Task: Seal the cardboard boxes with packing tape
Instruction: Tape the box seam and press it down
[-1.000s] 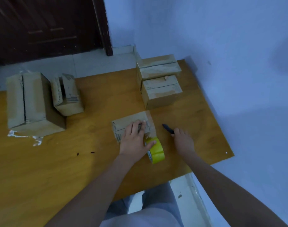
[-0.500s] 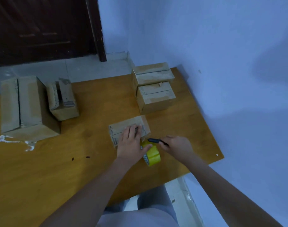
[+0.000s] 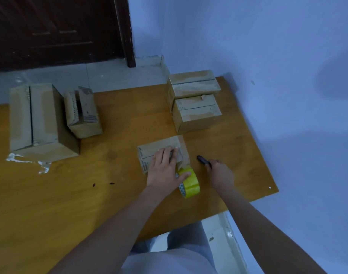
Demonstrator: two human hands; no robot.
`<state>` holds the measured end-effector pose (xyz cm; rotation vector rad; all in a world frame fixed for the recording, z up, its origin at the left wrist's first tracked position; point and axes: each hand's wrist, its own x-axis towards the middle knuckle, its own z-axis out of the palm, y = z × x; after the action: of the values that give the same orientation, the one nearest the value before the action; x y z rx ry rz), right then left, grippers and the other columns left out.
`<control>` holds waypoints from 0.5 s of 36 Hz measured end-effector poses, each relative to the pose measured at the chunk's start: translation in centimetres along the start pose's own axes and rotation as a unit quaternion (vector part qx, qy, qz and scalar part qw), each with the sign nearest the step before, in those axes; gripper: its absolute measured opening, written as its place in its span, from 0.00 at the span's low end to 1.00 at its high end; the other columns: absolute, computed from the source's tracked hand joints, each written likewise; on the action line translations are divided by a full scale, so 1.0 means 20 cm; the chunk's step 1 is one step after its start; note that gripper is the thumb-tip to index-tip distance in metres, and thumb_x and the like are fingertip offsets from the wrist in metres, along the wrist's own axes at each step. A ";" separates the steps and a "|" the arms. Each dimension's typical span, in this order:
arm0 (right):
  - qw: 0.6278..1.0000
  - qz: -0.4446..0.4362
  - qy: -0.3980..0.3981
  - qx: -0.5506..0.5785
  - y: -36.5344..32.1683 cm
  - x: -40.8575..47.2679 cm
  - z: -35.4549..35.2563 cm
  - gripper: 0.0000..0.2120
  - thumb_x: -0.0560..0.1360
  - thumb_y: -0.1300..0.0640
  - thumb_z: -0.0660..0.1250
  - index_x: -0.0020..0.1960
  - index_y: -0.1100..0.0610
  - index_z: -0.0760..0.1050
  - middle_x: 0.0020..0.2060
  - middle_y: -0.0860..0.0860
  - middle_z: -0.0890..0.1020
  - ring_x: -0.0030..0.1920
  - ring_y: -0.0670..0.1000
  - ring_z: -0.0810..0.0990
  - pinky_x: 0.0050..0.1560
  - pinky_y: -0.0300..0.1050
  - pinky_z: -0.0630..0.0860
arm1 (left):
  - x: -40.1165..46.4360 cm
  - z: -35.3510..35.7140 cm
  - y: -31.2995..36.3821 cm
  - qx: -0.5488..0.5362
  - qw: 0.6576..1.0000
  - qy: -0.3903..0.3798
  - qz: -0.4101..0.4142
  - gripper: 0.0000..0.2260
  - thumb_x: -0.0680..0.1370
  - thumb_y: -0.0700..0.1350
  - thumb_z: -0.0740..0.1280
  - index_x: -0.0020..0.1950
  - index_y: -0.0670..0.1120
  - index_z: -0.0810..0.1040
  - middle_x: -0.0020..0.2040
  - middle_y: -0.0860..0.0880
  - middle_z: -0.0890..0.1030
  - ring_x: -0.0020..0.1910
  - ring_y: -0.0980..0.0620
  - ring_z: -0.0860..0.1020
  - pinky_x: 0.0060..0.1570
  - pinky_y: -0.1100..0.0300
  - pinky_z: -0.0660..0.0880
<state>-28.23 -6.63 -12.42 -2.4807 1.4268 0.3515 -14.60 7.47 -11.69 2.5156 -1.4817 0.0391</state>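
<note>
- Head view: left hand [image 3: 165, 167] flat, fingers straight and together, pressing small box [image 3: 159, 153] near table [image 3: 110, 194] right edge; thumb touches yellow tape roll [image 3: 190, 182].
- Right hand [image 3: 220, 173] curled round dark cutter [image 3: 203, 160], just beside the box.

Small box [image 3: 159, 150] top half hidden under left hand [image 3: 165, 169].

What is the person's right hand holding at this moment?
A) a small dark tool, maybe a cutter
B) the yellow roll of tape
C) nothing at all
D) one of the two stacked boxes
A: the right hand is curled round a small dark tool whose tip sticks out toward the small box, while the yellow tape roll sits by the left hand.
</note>
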 end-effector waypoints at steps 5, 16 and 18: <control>0.997 0.041 0.052 0.040 -0.07 0.00 0.05 0.14 0.79 0.50 0.58 0.60 0.56 0.73 0.59 0.54 0.70 0.60 0.56 0.70 0.59 0.54 0.68 | 0.00 0.00 0.00 -0.002 1.000 -0.005 -0.007 0.38 0.72 0.70 0.50 0.67 0.43 0.75 0.60 0.46 0.75 0.62 0.46 0.66 0.60 0.49 0.73; 0.822 0.030 -0.140 0.551 -0.23 -0.13 -0.07 0.07 0.74 0.67 0.64 0.47 0.58 0.78 0.50 0.54 0.77 0.52 0.50 0.76 0.53 0.41 0.71 | 0.01 -0.03 0.00 -0.028 0.995 -0.096 -0.003 0.38 0.75 0.68 0.54 0.77 0.44 0.59 0.72 0.45 0.64 0.72 0.43 0.59 0.71 0.49 0.58; 0.820 0.036 -0.151 0.551 -0.23 -0.13 -0.08 0.07 0.74 0.66 0.64 0.49 0.60 0.79 0.49 0.54 0.80 0.52 0.51 0.78 0.54 0.43 0.73 | 0.01 -0.03 0.00 -0.015 0.997 -0.078 -0.008 0.38 0.74 0.69 0.50 0.73 0.43 0.66 0.67 0.44 0.70 0.68 0.43 0.65 0.67 0.48 0.65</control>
<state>-25.39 -2.84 -9.56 -1.3500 1.0928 -0.0864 -14.45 7.34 -11.14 2.5584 -1.5049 -0.1837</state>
